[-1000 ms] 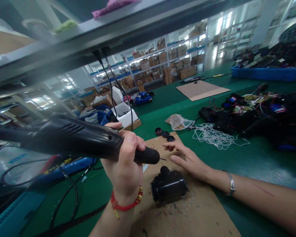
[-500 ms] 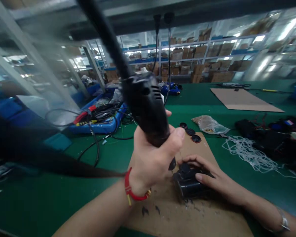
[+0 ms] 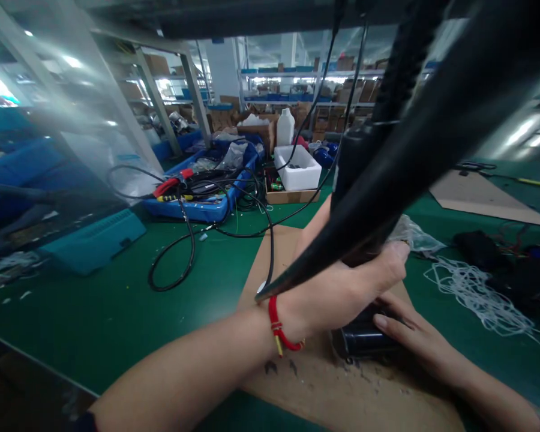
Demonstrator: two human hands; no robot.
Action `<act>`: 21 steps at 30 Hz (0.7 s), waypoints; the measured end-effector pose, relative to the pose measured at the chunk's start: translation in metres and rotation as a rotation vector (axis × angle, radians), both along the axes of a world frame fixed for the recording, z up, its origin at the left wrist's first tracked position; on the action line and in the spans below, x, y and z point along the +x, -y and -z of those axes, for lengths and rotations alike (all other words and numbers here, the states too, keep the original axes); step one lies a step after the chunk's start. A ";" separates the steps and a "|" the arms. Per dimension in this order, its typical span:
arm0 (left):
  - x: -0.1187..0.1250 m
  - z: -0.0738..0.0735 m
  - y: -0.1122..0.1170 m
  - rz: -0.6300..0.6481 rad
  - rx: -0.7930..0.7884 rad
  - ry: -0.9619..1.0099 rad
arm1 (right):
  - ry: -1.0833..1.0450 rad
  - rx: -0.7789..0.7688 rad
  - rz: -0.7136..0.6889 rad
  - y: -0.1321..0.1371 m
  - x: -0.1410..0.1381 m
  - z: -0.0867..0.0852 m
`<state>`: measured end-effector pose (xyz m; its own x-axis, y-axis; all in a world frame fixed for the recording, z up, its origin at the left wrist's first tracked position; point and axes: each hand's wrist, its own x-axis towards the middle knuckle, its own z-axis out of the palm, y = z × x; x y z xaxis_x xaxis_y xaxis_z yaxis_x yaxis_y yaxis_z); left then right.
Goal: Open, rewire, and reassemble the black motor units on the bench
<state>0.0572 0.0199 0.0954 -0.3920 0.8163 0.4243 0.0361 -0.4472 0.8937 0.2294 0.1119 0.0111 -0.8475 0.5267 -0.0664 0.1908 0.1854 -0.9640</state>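
Two hands meet over a brown cardboard sheet (image 3: 270, 258) on the green desk (image 3: 117, 318). The left hand (image 3: 342, 288), with a red cord bracelet (image 3: 279, 329) at its wrist, is closed tight round the lower end of a black power tool (image 3: 356, 157), which stands nearly upright with its cord running up out of view. The tool's tip is hidden behind the hand. Just below and to the right, the right hand (image 3: 409, 337) lies against a black plastic housing (image 3: 364, 341) that sits on the cardboard. Its fingers are stretched along the part, but the left hand covers them, so I cannot tell how far they wrap around it. Small scraps lie on the cardboard near the housing.

To the right are a tangle of white string (image 3: 477, 291) and a clear plastic bag (image 3: 416, 239), with a second cardboard sheet (image 3: 486, 195) further back. To the left, a black cable (image 3: 186, 258) loops across the desk toward a blue tray (image 3: 198, 209) full of wires. Nearby are a teal box (image 3: 94, 240), a white foam box (image 3: 297, 169) and a white bottle (image 3: 285, 126). Shelves of cartons stand far behind.
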 end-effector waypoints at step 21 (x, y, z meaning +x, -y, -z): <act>-0.007 -0.016 -0.011 -0.049 0.065 0.051 | 0.032 0.094 0.003 0.004 0.000 0.000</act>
